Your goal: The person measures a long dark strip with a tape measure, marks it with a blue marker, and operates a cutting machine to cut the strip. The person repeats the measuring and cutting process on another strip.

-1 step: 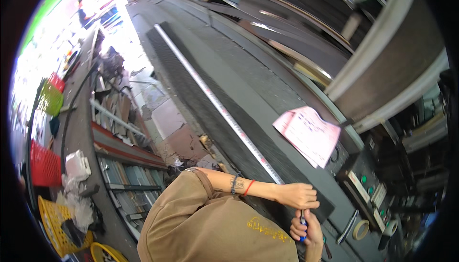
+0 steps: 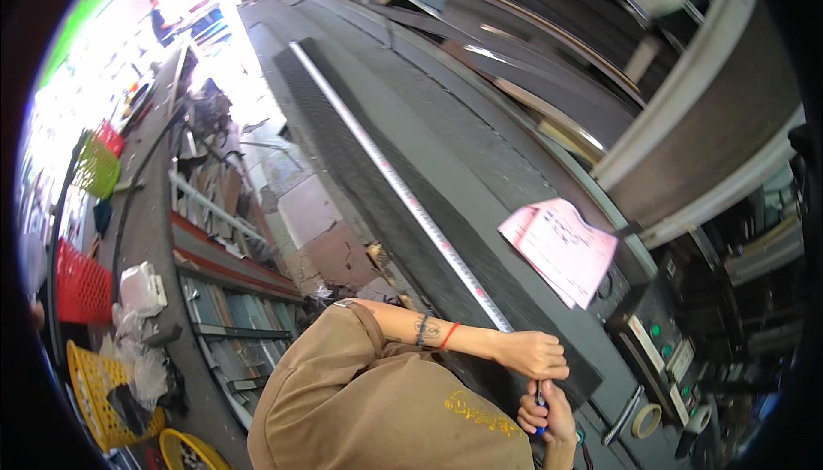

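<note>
A long dark grey strip lies along a grey machine bed. A metal tape measure is stretched along the strip from the far end to the near end. My left hand is closed over the near end of the tape, pressing it on the strip; the wrist carries a red and a dark band. Just below it, my right hand grips a blue pen held upright, its tip close to the left hand. My brown shirt hides the strip's near corner.
Pink paper sheets lie on the bed to the right, next to a control panel with green buttons. Two tape rolls sit near the panel. On the left stand red and yellow baskets and floor clutter.
</note>
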Available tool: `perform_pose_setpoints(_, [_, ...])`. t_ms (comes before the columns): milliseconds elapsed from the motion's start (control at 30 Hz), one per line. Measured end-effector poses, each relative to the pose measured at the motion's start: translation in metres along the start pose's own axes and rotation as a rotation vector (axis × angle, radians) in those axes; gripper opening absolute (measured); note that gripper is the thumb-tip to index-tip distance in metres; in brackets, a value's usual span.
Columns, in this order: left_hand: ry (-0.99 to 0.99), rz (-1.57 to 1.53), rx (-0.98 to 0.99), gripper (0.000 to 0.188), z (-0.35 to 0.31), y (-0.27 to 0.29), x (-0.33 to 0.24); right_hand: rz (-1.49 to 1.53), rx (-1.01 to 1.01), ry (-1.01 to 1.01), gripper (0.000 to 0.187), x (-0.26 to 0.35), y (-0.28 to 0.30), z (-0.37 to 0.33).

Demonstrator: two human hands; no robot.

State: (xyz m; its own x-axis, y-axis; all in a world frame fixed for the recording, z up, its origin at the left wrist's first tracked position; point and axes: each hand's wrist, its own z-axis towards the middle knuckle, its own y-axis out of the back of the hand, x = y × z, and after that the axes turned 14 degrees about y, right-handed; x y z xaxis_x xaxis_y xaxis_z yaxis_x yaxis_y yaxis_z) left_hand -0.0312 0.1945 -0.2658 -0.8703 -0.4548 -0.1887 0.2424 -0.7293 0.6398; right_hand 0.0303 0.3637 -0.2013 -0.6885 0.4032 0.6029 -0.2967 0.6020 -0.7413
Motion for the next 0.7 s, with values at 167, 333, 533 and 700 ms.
perform_pose_setpoints(167, [0.192, 0.100, 0.124, 0.016, -0.018, 0.039, 0.033, -1.398, -0.153, 0.167, 0.031, -0.012, -0.015, 0.001])
perform_pose_setpoints(333, [0.820, 0.414, 0.063, 0.019, -0.066, 0.167, 0.146, -1.799, -0.705, 0.451, 0.029, 0.011, -0.006, -0.050])
perform_pose_setpoints(533, [0.841, 0.294, 0.366, 0.037, -0.116, 0.201, 0.127, -1.878, -1.122, 0.349, 0.035, -0.019, 0.038, -0.086])
perform_pose_setpoints(700, [0.783, 0.269, 0.330, 0.032, -0.142, 0.196, 0.138, -2.136, -1.247, 0.588, 0.032, -0.074, 0.062, -0.096])
